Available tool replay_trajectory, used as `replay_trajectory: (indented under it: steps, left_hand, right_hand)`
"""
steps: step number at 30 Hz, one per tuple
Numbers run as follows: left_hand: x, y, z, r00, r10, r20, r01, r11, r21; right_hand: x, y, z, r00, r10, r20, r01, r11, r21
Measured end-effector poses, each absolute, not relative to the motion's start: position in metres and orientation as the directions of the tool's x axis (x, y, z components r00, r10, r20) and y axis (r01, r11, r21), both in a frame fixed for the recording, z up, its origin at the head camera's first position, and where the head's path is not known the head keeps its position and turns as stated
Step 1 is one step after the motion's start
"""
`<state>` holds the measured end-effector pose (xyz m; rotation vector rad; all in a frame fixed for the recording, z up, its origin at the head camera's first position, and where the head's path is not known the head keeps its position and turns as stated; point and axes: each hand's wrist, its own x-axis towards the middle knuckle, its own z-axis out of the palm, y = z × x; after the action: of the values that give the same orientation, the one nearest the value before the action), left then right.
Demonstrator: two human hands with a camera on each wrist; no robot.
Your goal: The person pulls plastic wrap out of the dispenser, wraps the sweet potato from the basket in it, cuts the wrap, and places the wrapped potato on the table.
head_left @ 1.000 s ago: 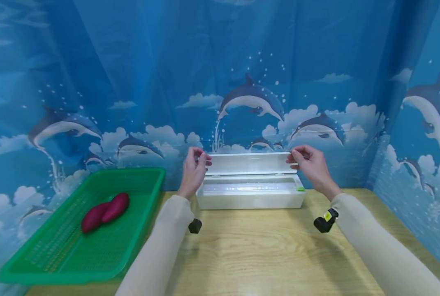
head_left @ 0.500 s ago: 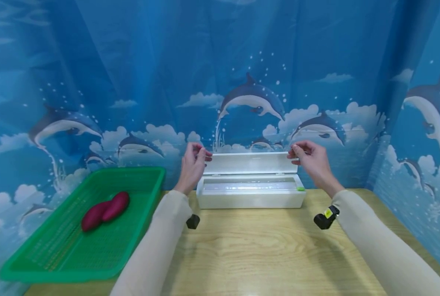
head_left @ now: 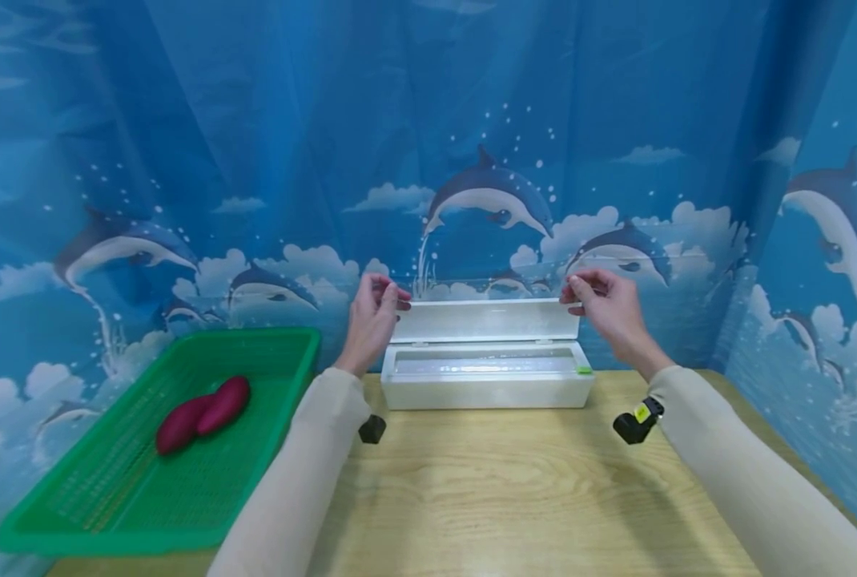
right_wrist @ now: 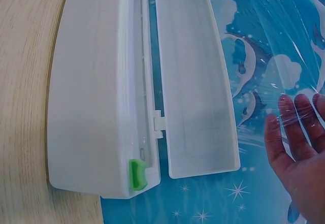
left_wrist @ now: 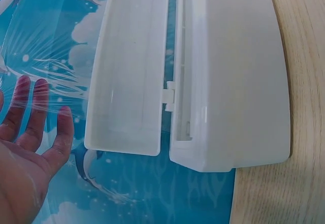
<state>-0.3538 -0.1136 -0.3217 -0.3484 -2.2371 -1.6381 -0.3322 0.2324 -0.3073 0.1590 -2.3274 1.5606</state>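
Observation:
Sheer cling film (left_wrist: 53, 74) stretches between both hands, its creases catching light in the wrist views. My left hand (head_left: 371, 327) pinches the film's left side near the left end of the raised lid (head_left: 486, 320). At the lid's other end, my right hand (head_left: 612, 314) pinches the opposite side, thumb against the index finger. Below them stands a long white cling film dispenser (head_left: 489, 391), its hinged lid tipped back. A clear film roll (head_left: 482, 364) shows inside. The green cutter slider (right_wrist: 136, 174) sits at the dispenser's right end. The film's full outline is too transparent to make out.
On the left, a green plastic basket (head_left: 309, 361) holds two purple sweet potatoes (head_left: 225, 405), one leaning on the other. The wooden table (head_left: 486, 489) extends in front of the dispenser. A blue dolphin-print curtain (head_left: 371, 144) hangs close behind it.
Both hands have risen slightly, the left also drifting a little leftward, while keeping their pinch on the cling film. The dispenser, its lid and the basket look unmoved.

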Motion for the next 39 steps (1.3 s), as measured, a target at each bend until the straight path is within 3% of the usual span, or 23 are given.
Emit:
replay_trajectory:
  steps: [13,39]
  left_hand:
    - [-0.352,-0.113,-0.309,-0.915,-0.010,0.404,0.382,0.299,0.874]
    - [-0.349,-0.121,-0.289,-0.890,0.036,0.454,0.445,0.277,0.851]
  right_hand:
    - [-0.327,0.234,-0.300,-0.896,0.153,0.417,-0.304,0.474,-0.826]
    - [-0.325,0.228,-0.278,-0.829,0.157,0.537,-0.399,0.506,-0.765]
